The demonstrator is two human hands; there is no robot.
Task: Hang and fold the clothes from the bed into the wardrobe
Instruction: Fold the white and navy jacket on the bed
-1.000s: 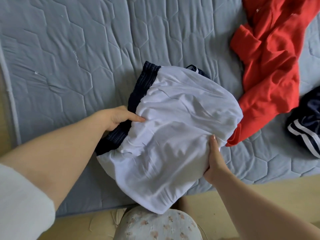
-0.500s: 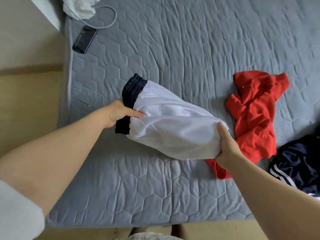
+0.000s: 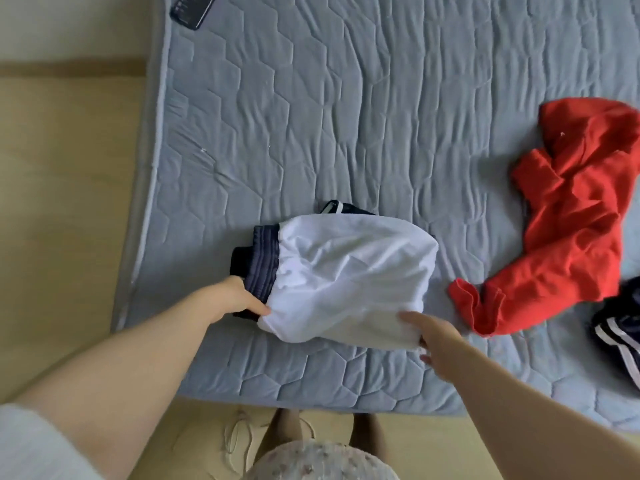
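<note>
Bed: grey-blue quilted mattress that carries every item. Folded white garment: lies near the front edge of the bed, with a navy ribbed band at its left end. It is judged light, soft and limp, liable to unfold if lifted by one corner, and best taken from beneath at both ends. Red garment: crumpled, just to the right. Navy striped garment: at the right edge, partly out of view. Left hand: pinches the band end, thumb on top. Right hand: blurred, with its fingers apparently spread on the near right corner. Phone: in the far left corner.
</note>
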